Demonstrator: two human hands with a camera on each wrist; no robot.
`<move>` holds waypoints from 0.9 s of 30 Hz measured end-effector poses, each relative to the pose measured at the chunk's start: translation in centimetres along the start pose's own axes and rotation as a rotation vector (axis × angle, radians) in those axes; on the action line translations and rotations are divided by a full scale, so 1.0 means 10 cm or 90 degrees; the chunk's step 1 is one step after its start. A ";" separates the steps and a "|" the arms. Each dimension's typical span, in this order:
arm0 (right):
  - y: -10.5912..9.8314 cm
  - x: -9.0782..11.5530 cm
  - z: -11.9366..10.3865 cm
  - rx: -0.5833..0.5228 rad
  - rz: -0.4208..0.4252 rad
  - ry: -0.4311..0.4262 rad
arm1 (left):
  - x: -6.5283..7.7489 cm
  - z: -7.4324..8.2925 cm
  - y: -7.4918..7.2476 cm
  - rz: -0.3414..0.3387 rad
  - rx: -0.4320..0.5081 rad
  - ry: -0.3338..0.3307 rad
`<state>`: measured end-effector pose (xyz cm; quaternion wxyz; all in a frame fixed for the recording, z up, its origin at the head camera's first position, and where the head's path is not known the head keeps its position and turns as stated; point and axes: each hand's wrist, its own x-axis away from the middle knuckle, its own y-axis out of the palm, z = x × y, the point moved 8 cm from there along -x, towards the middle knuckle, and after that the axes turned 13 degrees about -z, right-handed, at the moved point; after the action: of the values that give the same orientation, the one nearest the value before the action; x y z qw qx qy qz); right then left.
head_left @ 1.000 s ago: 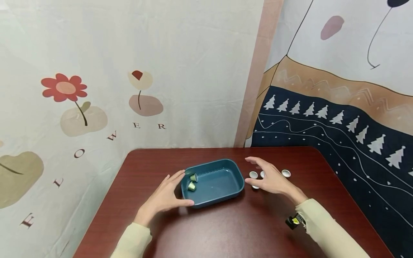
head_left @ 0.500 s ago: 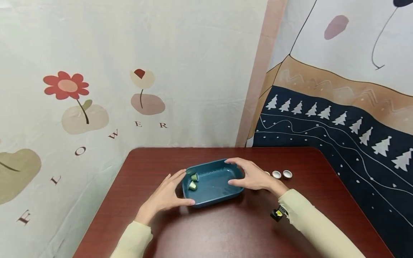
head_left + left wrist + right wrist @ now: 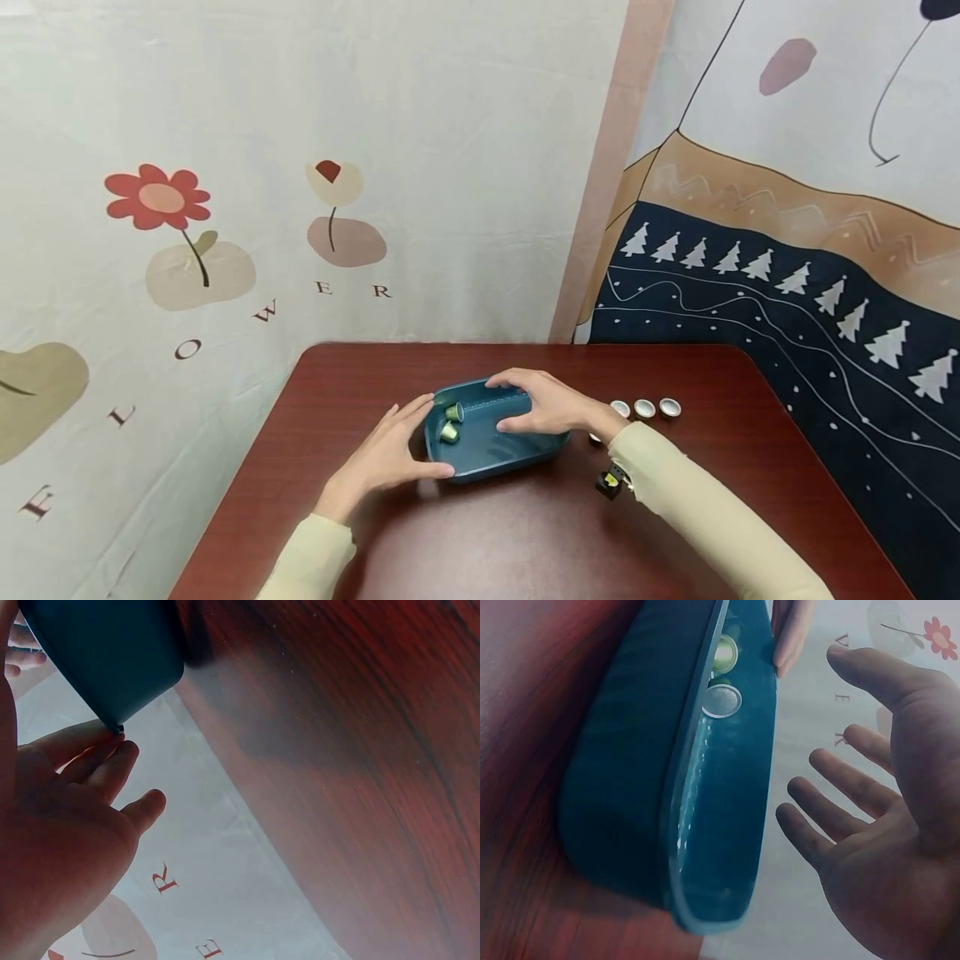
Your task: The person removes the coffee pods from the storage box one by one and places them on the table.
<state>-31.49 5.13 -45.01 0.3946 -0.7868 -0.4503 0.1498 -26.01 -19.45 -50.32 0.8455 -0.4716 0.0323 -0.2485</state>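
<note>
A dark teal rectangular tray (image 3: 487, 450) stands on the table. Two green coffee capsules lie at its left end, one capsule (image 3: 454, 412) showing a silver face (image 3: 722, 701) in the right wrist view, the other capsule (image 3: 449, 432) just in front. My left hand (image 3: 386, 454) spans the tray's left end, fingertips at the far corner and thumb by the near one. In the left wrist view its fingertips touch the rim. Spread over the tray's right half, my right hand (image 3: 551, 404) holds nothing and hides part of it.
Right of the tray are several round silver-topped pieces, including one piece (image 3: 669, 407) at the right end of a row; another is partly covered by the right wrist. The reddish-brown table (image 3: 495, 542) ends at a patterned cloth backdrop (image 3: 465, 167).
My right hand has moved left from beside the silver-topped pieces to over the tray, uncovering several of them. The left hand stays at the tray's left end, and the capsules lie as before.
</note>
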 end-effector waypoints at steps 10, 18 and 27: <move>0.16 -0.33 -0.11 0.014 -0.066 0.002 | 0.01 -0.01 0.00 0.004 -0.002 0.012; 0.30 -0.55 -0.12 0.030 -0.113 0.014 | 0.00 -0.01 -0.01 0.008 0.002 0.024; 0.43 -0.73 -0.13 0.023 -0.163 -0.003 | 0.00 -0.01 0.01 0.008 0.005 0.030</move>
<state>-32.13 -2.76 -48.31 0.4234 -0.7153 -0.5453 0.1082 -26.05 -19.48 -50.43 0.8479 -0.4620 0.0539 -0.2546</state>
